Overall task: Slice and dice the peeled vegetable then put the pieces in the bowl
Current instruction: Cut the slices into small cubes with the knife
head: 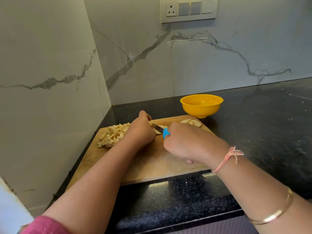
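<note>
A wooden cutting board [152, 164] lies on the dark counter. On its left part sits a heap of pale diced pieces [113, 135]. My left hand [141, 130] holds down a pale slice [160, 130] at the board's middle; most of that slice is hidden under the fingers. My right hand [187, 142] grips a knife by its blue handle [166, 132], the blade [157, 127] resting on the slice beside my left fingers. Several uncut slices [191, 122] lie at the board's far right corner. Behind the board stands a yellow bowl [201, 105]; nothing shows inside it.
Marble walls close in the corner at the left and back. A socket and switch panel [188, 9] is mounted high on the back wall. The black granite counter [263, 125] stretches to the right, and its front edge runs just below the board.
</note>
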### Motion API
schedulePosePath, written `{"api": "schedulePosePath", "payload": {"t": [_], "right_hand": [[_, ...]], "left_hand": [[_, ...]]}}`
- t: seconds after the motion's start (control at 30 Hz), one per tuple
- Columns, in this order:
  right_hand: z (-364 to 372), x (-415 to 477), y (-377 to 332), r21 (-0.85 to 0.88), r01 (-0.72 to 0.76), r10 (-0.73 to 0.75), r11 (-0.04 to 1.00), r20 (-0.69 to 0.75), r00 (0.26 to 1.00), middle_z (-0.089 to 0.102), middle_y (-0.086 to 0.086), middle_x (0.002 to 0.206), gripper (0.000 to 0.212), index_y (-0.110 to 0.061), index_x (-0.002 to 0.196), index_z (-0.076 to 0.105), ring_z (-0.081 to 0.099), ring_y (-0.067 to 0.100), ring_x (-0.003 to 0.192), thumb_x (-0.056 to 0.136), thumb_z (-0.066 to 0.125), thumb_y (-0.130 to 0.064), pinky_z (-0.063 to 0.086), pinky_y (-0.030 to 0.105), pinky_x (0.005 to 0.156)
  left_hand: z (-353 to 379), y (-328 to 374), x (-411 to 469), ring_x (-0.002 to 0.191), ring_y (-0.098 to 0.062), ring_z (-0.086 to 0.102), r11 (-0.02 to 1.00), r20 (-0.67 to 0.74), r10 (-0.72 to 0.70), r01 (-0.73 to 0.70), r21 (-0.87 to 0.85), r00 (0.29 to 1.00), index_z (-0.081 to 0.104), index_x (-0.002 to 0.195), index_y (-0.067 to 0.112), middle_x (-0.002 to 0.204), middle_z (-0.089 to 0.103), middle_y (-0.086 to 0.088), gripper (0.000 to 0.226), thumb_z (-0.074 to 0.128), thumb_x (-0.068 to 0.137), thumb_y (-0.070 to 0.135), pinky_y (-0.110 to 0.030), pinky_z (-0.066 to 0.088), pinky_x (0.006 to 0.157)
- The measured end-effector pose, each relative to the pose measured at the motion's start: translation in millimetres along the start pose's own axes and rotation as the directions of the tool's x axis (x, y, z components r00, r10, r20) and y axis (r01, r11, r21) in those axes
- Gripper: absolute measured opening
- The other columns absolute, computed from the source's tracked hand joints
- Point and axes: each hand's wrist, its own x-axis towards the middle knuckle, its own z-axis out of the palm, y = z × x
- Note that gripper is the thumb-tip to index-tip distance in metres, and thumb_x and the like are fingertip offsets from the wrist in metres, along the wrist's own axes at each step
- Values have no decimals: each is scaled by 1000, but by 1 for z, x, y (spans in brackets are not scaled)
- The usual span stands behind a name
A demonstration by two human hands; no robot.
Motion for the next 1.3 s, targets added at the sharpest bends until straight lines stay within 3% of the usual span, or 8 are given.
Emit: {"api": "schedulePosePath", "payload": {"t": [0.33,0.5,0.7,0.9,1.0,1.13,1.2,1.3], "right_hand": [[-6,-36,16,-59,-26,29,998,51,998,53,4,78,40,-22,134,39,51,12,46,94,37,-25,39,20,39],[-19,-46,28,-24,-41,43,999,53,998,55,3,69,36,-24,132,44,48,11,42,97,38,-27,33,12,34],[-20,-38,37,125,-47,59,991,-92,994,51,2,65,38,-26,137,40,43,8,34,100,31,-31,30,13,32],[-10,-22,38,176,29,9,984,-208,978,44,-5,65,39,-25,138,40,44,7,46,101,31,-31,34,19,40],[-2,-11,39,199,57,-10,978,-231,973,42,-6,69,41,-23,140,39,39,6,55,101,31,-32,37,23,51],[8,-2,45,217,79,-23,973,-250,968,44,-7,79,43,-24,144,34,36,2,57,101,31,-31,36,19,50],[12,0,48,239,81,-21,968,-246,969,43,-8,79,44,-23,144,32,36,2,57,101,31,-32,37,19,51],[13,1,50,269,87,-18,959,-247,969,35,-12,71,45,-25,145,31,34,2,57,101,32,-33,33,17,51]], "left_hand": [[1,3,-4,79,-13,55,1000,-27,12,-11,27,1000,34,128,18,108,57,-6,48,61,89,5,-20,47,58],[-2,1,-7,92,-16,58,997,-34,58,-57,47,998,38,127,18,111,58,-5,45,58,90,3,-30,55,79],[-8,1,-6,117,-20,52,977,-65,161,-150,150,985,44,135,19,132,52,-3,52,54,88,-2,-31,48,96],[3,3,-6,124,-18,48,928,77,244,-256,271,967,40,142,23,139,49,-1,55,49,92,4,-29,43,100],[-1,0,-1,113,-17,54,927,52,193,-199,316,980,47,135,23,130,55,-1,50,52,90,1,-28,49,94],[-8,-2,1,113,-19,53,909,-3,164,-150,388,986,50,133,24,133,51,-2,47,55,90,6,-30,49,94],[-6,2,0,121,-19,49,915,-2,222,-207,346,975,46,138,25,139,47,0,47,54,93,13,-30,44,99],[4,9,-3,119,-16,50,885,135,310,-338,320,941,45,139,26,139,50,1,43,48,97,24,-28,42,98]]}}
